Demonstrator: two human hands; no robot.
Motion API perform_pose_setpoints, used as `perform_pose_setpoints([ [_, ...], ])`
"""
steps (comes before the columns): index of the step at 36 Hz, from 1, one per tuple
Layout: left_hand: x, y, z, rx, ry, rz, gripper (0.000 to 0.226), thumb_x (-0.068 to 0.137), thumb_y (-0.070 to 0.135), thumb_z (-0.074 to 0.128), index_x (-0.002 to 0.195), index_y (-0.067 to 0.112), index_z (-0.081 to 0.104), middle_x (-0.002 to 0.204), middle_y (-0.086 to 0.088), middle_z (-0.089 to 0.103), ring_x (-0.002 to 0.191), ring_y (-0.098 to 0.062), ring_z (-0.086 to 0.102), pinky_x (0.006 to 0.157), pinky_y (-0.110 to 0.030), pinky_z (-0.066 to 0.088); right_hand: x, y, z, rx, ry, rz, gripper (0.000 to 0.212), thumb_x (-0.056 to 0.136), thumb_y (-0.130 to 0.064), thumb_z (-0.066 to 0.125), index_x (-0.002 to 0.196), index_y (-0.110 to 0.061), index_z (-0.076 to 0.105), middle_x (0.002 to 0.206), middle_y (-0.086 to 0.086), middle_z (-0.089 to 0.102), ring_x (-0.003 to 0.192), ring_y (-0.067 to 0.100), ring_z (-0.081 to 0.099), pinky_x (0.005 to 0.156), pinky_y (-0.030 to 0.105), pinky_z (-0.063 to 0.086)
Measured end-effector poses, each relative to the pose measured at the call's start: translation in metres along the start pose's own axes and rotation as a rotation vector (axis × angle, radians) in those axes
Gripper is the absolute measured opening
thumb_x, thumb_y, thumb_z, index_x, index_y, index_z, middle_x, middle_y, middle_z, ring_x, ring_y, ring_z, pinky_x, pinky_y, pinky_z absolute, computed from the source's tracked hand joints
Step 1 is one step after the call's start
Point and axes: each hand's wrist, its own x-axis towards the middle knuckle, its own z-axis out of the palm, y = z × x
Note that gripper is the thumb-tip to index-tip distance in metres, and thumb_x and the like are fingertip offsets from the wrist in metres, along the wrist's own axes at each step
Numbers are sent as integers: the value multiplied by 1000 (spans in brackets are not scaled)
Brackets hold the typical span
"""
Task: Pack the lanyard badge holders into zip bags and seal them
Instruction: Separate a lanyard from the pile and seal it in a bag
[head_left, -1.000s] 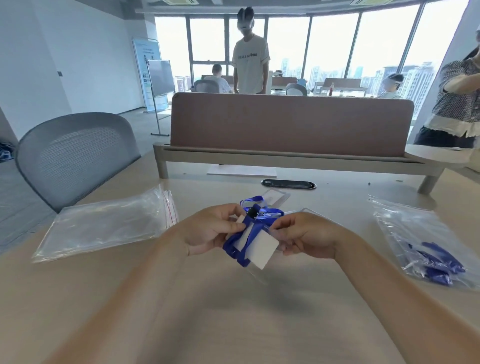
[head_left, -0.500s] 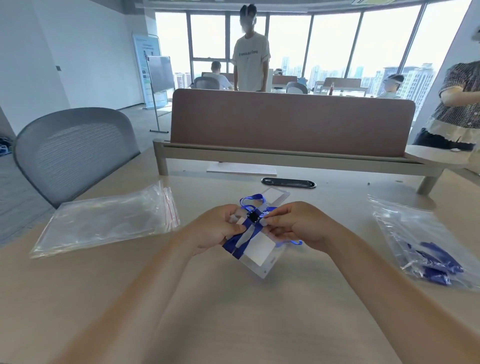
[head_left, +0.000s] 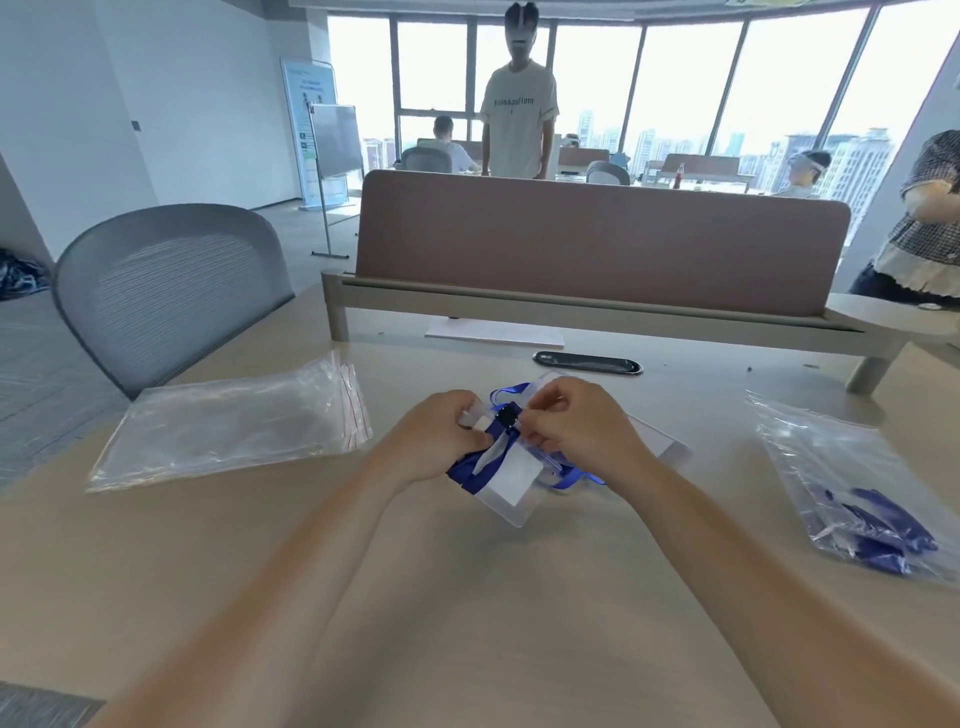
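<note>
1. While you hold the badge holder (head_left: 511, 480) over the table (head_left: 467, 613), your left hand (head_left: 441, 441) curls its fingers round its top-left edge and the bunched blue lanyard (head_left: 462, 470).
2. Your right hand (head_left: 576, 426) pinches at the black clip (head_left: 506, 417) at the badge holder's top.
3. Empty zip bags (head_left: 234, 421) lie well left of the badge holder.
4. A filled zip bag (head_left: 852, 483) lies well to its right.

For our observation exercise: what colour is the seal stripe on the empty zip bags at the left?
Red stripe on the zip bags, head view.
</note>
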Motion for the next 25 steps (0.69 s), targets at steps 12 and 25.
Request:
perform_pose_setpoints([
  [12, -13, -16, -29, 93, 94, -22, 23, 89, 25, 67, 93, 5, 57, 86, -9, 64, 72, -21, 56, 58, -24, 42, 11, -18, 41, -331, -95, -204, 26, 89, -35, 66, 113, -26, 70, 108, -8, 69, 95, 12, 62, 79, 27, 52],
  [25, -31, -52, -74, 129, 185, -51, 14, 87, 24, 69, 85, 23, 56, 77, 11, 56, 66, -11, 51, 57, -22, 37, 27, -46, 94, -308, -236, -292, 14, 89, -25, 67, 99, -17, 72, 94, -4, 66, 88, 18, 59, 72, 27, 42],
])
